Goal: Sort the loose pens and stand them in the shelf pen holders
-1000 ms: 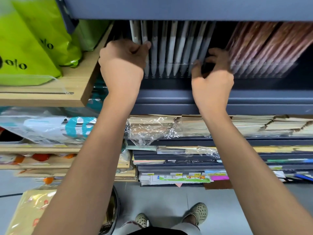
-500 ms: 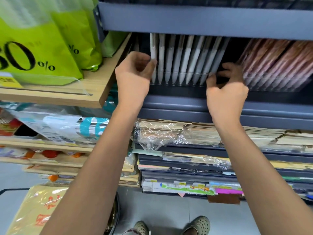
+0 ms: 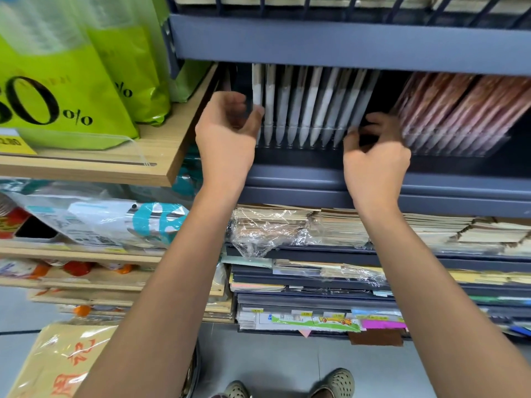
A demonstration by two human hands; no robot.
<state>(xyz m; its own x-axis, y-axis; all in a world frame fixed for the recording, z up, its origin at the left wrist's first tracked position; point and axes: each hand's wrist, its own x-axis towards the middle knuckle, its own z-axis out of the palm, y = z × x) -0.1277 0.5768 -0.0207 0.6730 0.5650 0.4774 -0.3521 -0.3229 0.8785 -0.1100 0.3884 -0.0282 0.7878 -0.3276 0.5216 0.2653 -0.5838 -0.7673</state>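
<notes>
Left hand (image 3: 227,136) loosened since before, thumb touching the leftmost pen (image 3: 257,81) | right hand (image 3: 375,159) stayed curled at far end of the pen row (image 3: 310,104) | either grip holding anything: couldn't tell

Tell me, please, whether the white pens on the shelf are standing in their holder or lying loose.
Standing: the white pens sit side by side, tips down, in the clear holder, most tilted rightward.

Curled hands — left (image 3: 227,130), right (image 3: 376,156) — flank the row of white pens (image 3: 310,107).
</notes>
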